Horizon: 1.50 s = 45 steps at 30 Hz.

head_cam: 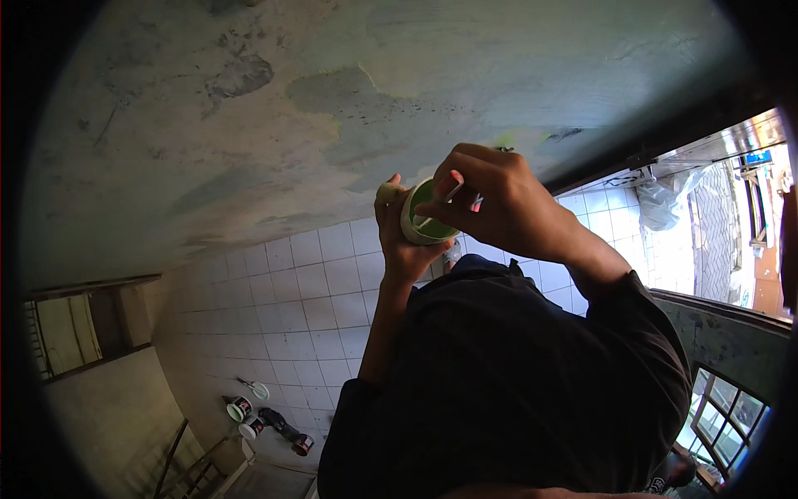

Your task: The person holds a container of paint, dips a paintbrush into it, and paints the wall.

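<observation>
My left hand is wrapped around a small cup of green paint, its mouth tipped towards me. A roundish pale piece sticks out by the fingers of that hand. Over the cup's mouth, my right hand grips a small tool with a red end; its lower part is hidden by the fingers and the cup, so its kind cannot be told. Both hands are close together in front of the patchy green painted wall, which has worn grey patches.
Below lies a white tiled floor. Paint tubs and a round lid or dish stand on it at the lower left. A doorway opens at the right, with clear plastic sheeting beside it. Part of a person shows at the lower right.
</observation>
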Each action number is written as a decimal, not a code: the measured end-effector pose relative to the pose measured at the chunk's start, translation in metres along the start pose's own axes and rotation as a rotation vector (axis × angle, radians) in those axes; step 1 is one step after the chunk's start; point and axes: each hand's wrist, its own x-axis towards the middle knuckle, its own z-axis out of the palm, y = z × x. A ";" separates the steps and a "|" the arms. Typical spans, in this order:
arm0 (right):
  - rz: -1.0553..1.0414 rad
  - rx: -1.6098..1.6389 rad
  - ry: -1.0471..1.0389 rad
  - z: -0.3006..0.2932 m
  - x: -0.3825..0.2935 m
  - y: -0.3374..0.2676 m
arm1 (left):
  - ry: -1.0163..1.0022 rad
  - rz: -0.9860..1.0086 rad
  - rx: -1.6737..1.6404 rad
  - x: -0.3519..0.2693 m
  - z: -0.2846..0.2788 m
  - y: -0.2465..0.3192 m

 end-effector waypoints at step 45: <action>0.025 -0.274 0.134 0.072 0.020 -0.064 | -0.240 -0.049 -0.183 0.012 -0.104 -0.024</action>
